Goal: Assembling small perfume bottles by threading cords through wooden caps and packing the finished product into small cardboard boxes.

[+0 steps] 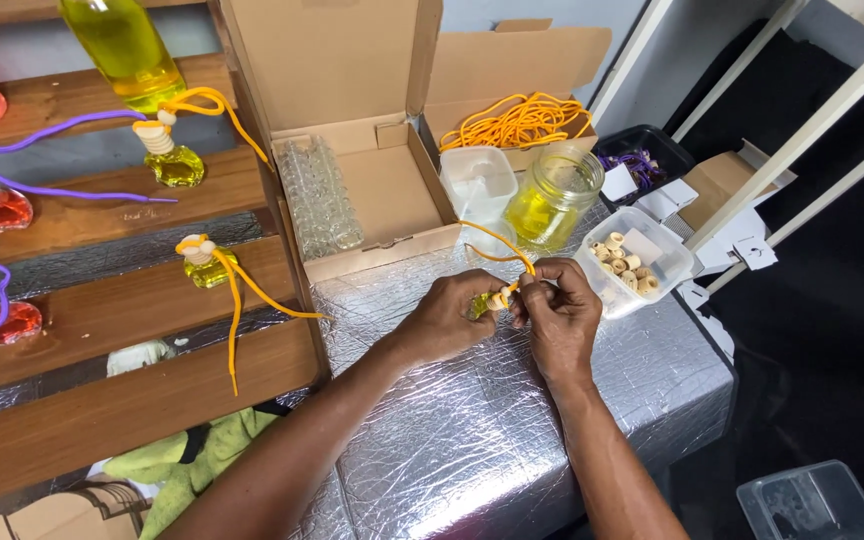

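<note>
My left hand (449, 318) grips a small glass bottle of yellow liquid (479, 305) with a pale wooden cap (498, 298), above the foil-covered table (472, 430). My right hand (559, 310) pinches the cap end and the orange cord (492, 240) that loops up from it. The bottle is mostly hidden between my fingers.
Behind stand an open cardboard box (382, 190) with clear empty bottles, a jar of yellow liquid (552, 195), a tub of wooden caps (637, 262), and a box of orange cords (522, 120). Wooden shelves (122, 300) on the left carry finished yellow and red bottles.
</note>
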